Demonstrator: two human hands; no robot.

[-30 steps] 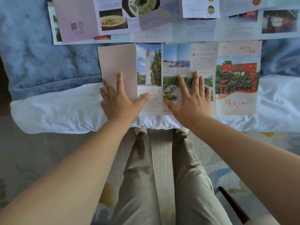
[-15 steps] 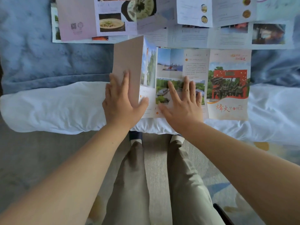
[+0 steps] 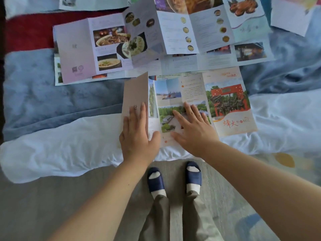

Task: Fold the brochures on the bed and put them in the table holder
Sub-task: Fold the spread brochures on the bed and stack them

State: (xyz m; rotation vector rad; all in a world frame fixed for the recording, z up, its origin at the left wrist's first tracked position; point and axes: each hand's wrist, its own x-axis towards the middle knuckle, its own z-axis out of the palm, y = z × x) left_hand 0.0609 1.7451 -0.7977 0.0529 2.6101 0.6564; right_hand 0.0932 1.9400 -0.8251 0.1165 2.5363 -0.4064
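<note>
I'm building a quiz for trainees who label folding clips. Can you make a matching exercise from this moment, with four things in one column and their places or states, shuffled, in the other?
Things:
1. left hand
2. right hand
3. food brochure
4. slippers

Places or states:
A. on the floor at the edge of the bed
B. lies unfolded farther up the bed
C. pressed flat on the photo panels of the scenic brochure
D. against the raised pink end panel

Pairs: 1-D, 2-C, 3-B, 4-A
</note>
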